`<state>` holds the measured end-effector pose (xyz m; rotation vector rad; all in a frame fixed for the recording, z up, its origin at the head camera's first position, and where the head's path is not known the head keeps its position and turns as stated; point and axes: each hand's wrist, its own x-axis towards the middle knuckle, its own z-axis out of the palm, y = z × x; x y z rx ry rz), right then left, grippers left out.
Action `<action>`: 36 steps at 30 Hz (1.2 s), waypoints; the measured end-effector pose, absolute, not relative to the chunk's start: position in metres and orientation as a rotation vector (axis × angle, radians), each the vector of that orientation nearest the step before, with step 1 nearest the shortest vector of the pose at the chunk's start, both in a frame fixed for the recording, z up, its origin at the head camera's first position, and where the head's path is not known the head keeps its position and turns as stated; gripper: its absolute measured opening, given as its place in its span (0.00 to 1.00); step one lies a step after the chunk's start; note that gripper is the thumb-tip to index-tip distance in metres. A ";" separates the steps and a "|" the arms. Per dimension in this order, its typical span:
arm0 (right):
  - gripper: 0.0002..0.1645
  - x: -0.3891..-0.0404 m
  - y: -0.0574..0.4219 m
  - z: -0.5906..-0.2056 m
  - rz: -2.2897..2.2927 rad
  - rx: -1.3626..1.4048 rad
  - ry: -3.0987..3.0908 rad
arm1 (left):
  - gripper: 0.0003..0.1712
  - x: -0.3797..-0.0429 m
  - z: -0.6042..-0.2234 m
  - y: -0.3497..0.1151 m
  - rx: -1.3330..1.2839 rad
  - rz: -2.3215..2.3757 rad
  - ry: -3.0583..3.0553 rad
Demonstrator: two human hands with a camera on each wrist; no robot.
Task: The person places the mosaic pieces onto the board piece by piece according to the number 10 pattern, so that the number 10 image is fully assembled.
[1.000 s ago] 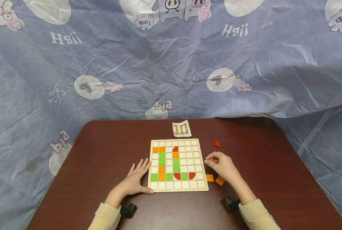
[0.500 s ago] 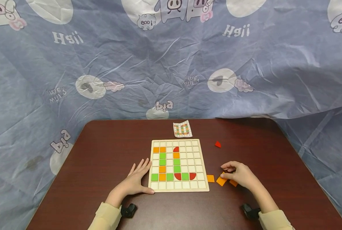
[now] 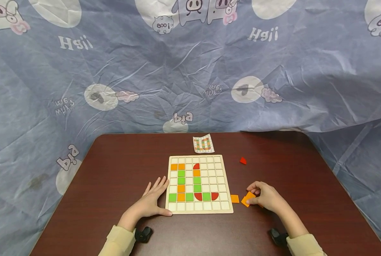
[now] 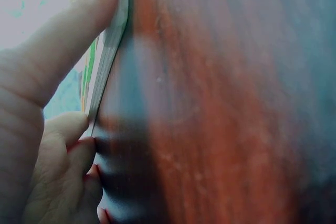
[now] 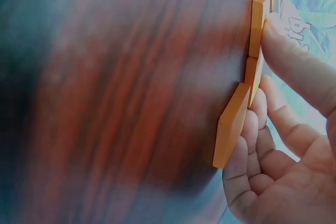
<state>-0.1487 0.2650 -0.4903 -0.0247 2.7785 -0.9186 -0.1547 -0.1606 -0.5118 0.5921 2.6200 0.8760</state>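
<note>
My right hand [image 3: 266, 196] reaches down among several orange square tiles right of the board. Its thumb lies against one orange tile [image 5: 257, 27]; its fingertips are apart from the thumb, at a second tile [image 3: 250, 195] and a third tile [image 5: 231, 127], all low over the table. My left hand [image 3: 148, 202] rests spread at the left edge of the wooden grid board [image 3: 199, 210], thumb at its near corner and fingertips along its side. Green, orange and red pieces sit in some of the board's squares.
A small patterned card [image 3: 203, 143] lies behind the board. One red quarter-round piece [image 3: 243, 161] lies on the dark table [image 3: 129, 153] to the right. Another orange tile [image 3: 234, 198] is beside the board's right edge. A patterned blue cloth [image 3: 190, 71] hangs behind the table.
My right hand has moved from beside the board, right and nearer, to the orange tiles. In the last half second one tile has come into sight between thumb and fingers. The left hand stays.
</note>
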 end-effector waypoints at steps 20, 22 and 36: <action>0.14 -0.151 0.263 -0.487 -1.086 0.026 2.766 | 0.69 -0.154 -0.513 -0.161 0.580 0.889 2.620; 0.14 -0.154 0.261 -0.486 -1.113 0.037 2.797 | 0.69 -0.154 -0.513 -0.161 0.582 0.882 2.622; 0.15 -0.172 0.219 -0.480 -1.327 0.027 2.774 | 0.69 -0.154 -0.514 -0.161 0.576 0.874 2.616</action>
